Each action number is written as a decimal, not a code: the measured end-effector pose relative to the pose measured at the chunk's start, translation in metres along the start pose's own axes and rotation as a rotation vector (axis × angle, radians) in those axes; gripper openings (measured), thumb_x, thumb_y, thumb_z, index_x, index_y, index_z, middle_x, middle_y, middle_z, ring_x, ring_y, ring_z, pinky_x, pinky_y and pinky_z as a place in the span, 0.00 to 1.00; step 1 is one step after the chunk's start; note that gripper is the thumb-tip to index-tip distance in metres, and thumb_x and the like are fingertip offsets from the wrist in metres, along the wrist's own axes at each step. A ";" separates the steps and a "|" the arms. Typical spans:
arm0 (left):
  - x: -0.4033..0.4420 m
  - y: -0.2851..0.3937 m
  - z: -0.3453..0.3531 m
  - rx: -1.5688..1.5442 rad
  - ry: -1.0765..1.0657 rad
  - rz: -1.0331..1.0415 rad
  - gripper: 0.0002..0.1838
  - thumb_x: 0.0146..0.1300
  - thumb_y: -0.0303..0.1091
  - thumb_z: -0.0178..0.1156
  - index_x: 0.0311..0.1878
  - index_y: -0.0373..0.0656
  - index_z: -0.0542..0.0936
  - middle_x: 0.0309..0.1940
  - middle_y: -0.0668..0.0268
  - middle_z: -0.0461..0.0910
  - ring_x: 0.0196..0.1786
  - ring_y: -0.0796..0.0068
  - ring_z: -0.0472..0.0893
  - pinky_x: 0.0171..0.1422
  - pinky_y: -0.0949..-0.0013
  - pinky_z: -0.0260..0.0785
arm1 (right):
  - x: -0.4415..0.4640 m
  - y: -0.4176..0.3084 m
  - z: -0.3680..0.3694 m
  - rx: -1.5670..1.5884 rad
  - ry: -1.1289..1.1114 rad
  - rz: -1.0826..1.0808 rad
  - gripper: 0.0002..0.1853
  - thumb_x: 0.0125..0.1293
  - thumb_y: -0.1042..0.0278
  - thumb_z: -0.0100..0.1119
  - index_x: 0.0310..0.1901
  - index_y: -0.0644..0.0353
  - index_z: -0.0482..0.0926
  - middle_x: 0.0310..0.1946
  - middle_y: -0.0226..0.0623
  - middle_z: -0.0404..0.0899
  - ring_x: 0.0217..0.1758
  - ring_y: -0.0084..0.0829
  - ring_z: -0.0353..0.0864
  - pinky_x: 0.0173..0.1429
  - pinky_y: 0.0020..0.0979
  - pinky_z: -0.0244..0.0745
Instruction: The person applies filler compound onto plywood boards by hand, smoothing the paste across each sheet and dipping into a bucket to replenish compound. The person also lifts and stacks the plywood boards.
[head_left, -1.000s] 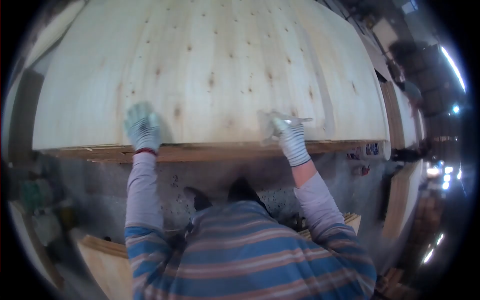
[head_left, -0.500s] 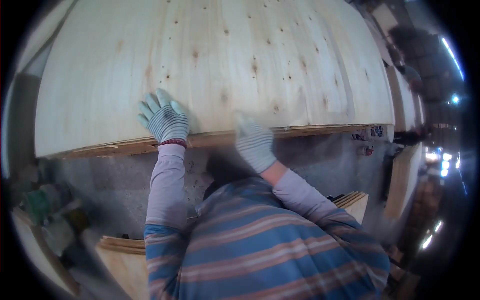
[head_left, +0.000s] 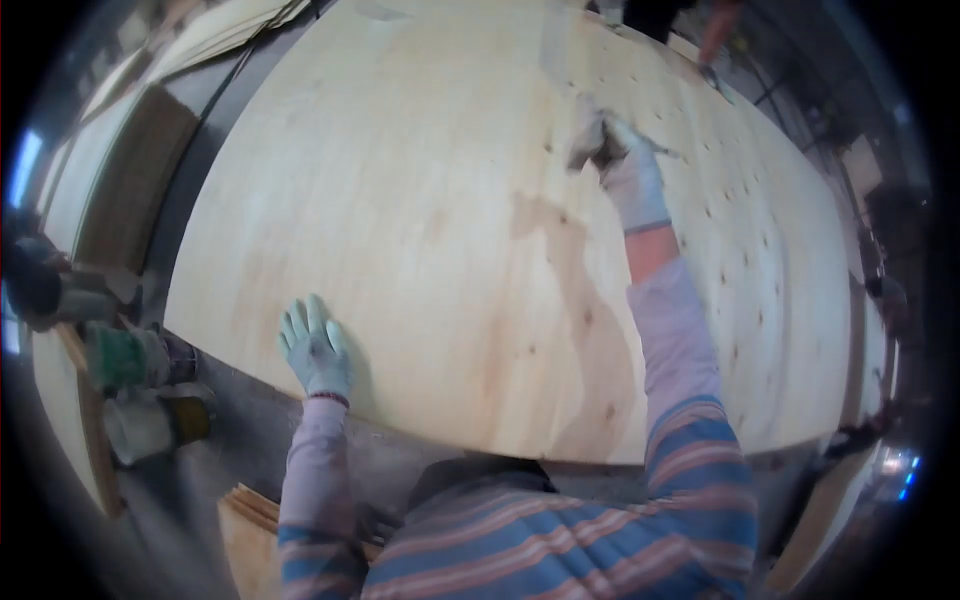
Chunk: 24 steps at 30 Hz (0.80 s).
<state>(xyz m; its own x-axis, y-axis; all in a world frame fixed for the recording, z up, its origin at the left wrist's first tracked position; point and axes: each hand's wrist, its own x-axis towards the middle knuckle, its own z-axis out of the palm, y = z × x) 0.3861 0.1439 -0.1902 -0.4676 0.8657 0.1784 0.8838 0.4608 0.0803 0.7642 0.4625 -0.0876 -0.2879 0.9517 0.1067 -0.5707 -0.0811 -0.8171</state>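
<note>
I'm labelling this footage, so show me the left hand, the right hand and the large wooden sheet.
Left hand [head_left: 321, 360]: head view, on its back.
Right hand [head_left: 632, 172]: head view, between wrist and knuckles.
Large wooden sheet [head_left: 410, 240]: head view, bare upper face.

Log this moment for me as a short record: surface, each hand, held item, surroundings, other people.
Surface: large pale wooden board with dark knots, mostly on its right side
Left hand: gloved, fingers spread, palm down at the board's near edge, appears to rest on it
Right hand: gloved, reaching over the board, closed around a tool
Held item: flat tool, too blurred to identify
Surroundings: containers on the left; stacked boards beyond them
Other people: an arm at the far right edge
</note>
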 end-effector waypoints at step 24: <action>-0.002 -0.010 0.021 -0.077 0.045 0.101 0.30 0.65 0.46 0.51 0.69 0.45 0.65 0.69 0.48 0.62 0.72 0.43 0.57 0.73 0.39 0.44 | -0.357 0.123 0.159 -1.594 -0.142 -0.123 0.15 0.64 0.71 0.58 0.51 0.50 0.83 0.46 0.39 0.84 0.45 0.41 0.84 0.53 0.34 0.78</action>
<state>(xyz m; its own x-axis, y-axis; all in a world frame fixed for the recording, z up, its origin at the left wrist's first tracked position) 0.3777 0.1415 -0.2119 -0.3766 0.8966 0.2330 0.9256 0.3539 0.1343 0.6749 0.0653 -0.1359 -0.4207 0.8875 0.1882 0.7245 0.4535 -0.5191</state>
